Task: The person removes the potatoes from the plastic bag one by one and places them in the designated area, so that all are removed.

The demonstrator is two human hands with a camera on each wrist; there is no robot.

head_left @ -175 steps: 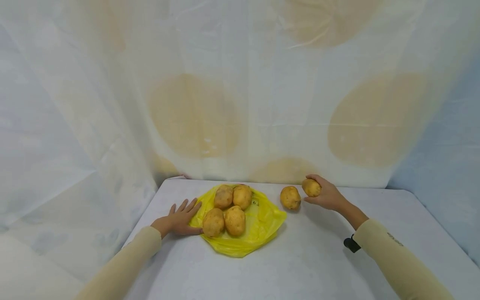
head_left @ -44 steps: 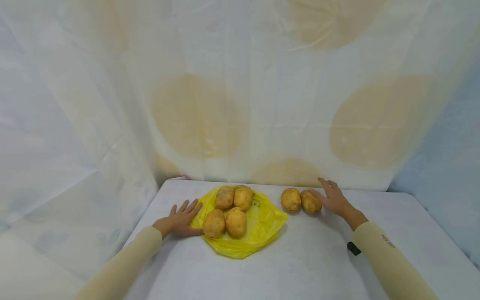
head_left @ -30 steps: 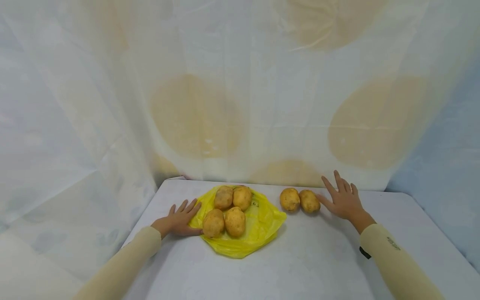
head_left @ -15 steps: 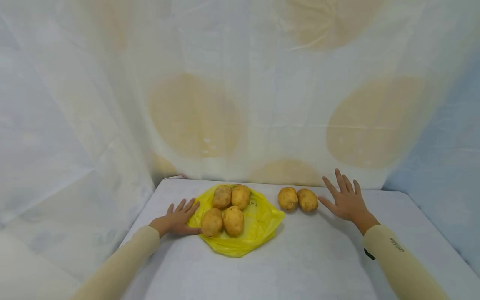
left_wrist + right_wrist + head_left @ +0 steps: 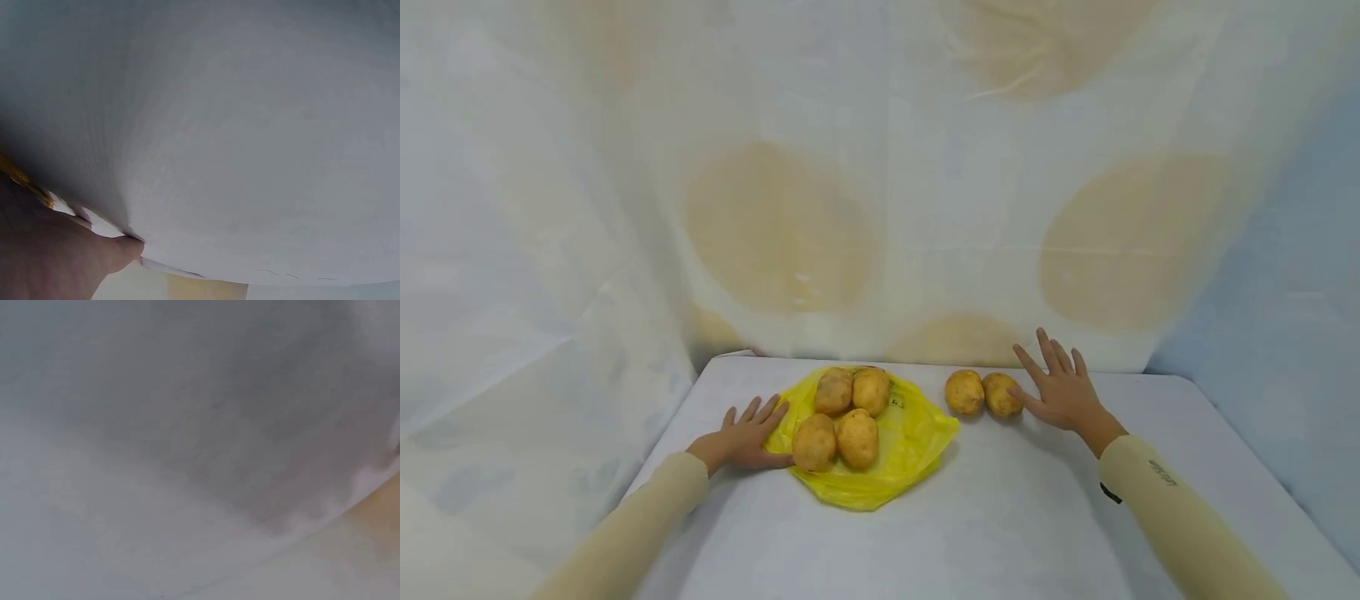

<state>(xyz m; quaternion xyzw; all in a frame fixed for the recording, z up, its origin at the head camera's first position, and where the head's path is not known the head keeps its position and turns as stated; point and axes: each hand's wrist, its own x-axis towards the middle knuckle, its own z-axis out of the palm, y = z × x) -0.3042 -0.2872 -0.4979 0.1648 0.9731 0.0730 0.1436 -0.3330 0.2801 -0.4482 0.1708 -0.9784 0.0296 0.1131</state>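
Note:
My left hand [image 5: 741, 440] lies with spread fingers at the left edge of a yellow plastic bag [image 5: 910, 442], its thumb close to the nearest potato [image 5: 814, 443]. Several potatoes sit grouped on the flattened bag. To the bag's right, two more potatoes stand side by side on the white table, a left one [image 5: 964, 392] and a right one [image 5: 1002, 395]. Above the table beside them is my right hand [image 5: 1063, 396], fingers spread and nothing held, its thumb overlapping the right potato in the head view. In the left wrist view part of the left hand [image 5: 56, 262] shows at lower left.
A white-covered table [image 5: 985, 517] spans the front. Behind it hangs a pale sheet [image 5: 955, 208] with large tan circles, and sheets also close off the left and right sides. A dark band [image 5: 1110, 493] shows under the right sleeve.
The right hand set its potato down beside the other one, let go and drew back to the right; just now it moved slightly left again. The left hand stayed at the bag.

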